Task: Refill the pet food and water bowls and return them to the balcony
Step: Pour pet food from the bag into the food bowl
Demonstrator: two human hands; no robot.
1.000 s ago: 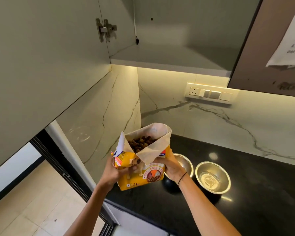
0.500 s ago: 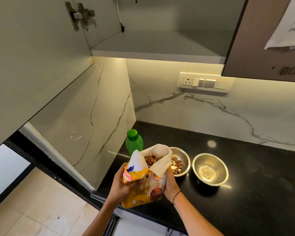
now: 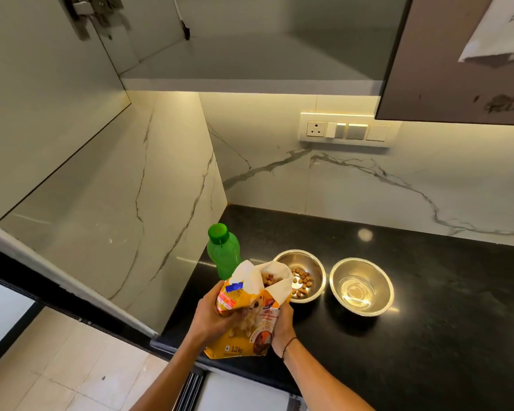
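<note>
Right now the black bench (image 3: 428, 336) carries everything near its left front corner, and that edge is my first worry: I hold the kibble bag (image 3: 250, 315) almost over the front edge, so anything that misses goes to the floor. Both hands are wrapped round the bag, my left hand (image 3: 212, 317) curled on its near side and my right hand (image 3: 284, 324) clasping the other, with the open mouth tipped toward the food bowl (image 3: 312, 264) just behind it. Only a scatter of kibble (image 3: 301, 284) lies in that bowl, so I judge the pour is barely begun. If I tip too sharply, the soft folded-over top could sag and dump a heap past the rim. The water bowl (image 3: 361, 289) stands just beside the food bowl toward the right, and it looks to hold a little water; stray pieces could bounce into it. The green bottle (image 3: 223, 250) stands close behind the bag at the left edge, and a careless swing might knock it over.
</note>
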